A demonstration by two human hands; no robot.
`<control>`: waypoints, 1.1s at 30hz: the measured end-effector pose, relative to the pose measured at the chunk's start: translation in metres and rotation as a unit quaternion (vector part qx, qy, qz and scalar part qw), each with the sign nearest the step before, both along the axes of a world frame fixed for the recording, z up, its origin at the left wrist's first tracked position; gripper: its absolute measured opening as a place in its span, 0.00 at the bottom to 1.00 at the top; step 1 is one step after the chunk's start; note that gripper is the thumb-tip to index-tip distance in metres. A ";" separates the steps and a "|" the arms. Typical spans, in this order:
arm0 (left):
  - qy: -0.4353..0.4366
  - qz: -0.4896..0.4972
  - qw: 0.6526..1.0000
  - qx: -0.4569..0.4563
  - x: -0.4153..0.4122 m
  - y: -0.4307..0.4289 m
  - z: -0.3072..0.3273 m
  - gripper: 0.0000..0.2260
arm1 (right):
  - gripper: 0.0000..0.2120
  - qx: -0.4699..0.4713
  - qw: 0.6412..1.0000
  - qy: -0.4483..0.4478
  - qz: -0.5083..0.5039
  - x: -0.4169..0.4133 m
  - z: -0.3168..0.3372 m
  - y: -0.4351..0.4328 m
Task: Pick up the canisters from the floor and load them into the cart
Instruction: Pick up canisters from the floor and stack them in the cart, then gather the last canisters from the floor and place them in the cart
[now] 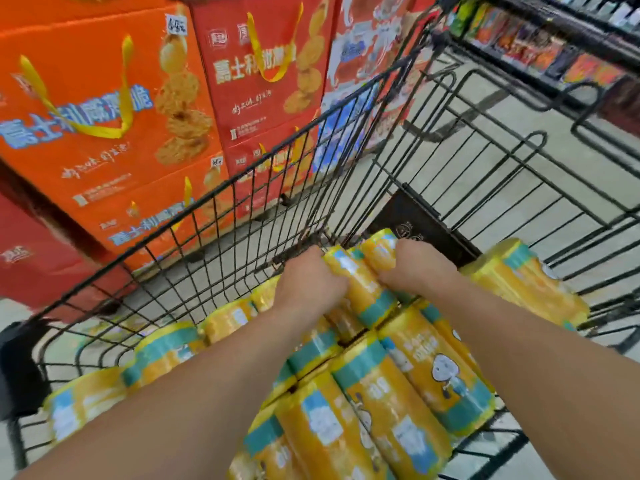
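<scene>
Our left hand [311, 282] and right hand [420, 268] curl round the far end of a yellow canister bundle [367, 289], which rests on other bundles [408, 382] beneath our grip in the wire cart [242, 220]. We judge it rigid, light and slippery, so hold the ends.

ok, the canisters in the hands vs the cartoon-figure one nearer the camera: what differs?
Left hand and right hand grip the held canisters; nothing touches the cartoon canister. The held canisters lie at the cart's far end, the cartoon canister nearer the camera. The cartoon canister's figure reads clearly; the held canisters' print is blurred. Both are yellow with teal bands, lying down.
</scene>
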State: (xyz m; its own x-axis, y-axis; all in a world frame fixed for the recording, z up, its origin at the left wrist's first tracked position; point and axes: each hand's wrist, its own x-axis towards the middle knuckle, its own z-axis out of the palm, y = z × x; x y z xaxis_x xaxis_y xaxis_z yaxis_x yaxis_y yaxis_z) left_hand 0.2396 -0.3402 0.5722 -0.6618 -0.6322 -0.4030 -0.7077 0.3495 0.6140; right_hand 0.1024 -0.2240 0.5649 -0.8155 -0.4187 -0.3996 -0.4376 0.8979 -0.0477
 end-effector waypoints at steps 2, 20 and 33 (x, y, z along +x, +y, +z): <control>0.007 -0.002 1.000 0.012 0.005 -0.001 0.004 0.13 | 0.21 0.004 1.000 0.018 -0.005 0.006 0.004 -0.002; 0.247 0.184 0.951 -0.015 0.342 -0.209 0.074 0.05 | 0.05 -0.271 0.947 0.094 0.143 0.318 0.099 -0.215; 0.005 0.327 0.945 -0.018 0.730 -0.379 -0.042 0.18 | 0.12 -0.123 0.943 -0.072 0.301 0.608 -0.014 -0.424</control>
State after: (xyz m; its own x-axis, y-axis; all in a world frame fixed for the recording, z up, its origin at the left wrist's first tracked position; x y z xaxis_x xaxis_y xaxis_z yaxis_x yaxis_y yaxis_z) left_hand 0.9693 -0.7192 0.5305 -0.1299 -0.9202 -0.3694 -0.7732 -0.1392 0.6187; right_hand 0.7102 -0.6476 0.5507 -0.3447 -0.8829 -0.3188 -0.8374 0.4426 -0.3205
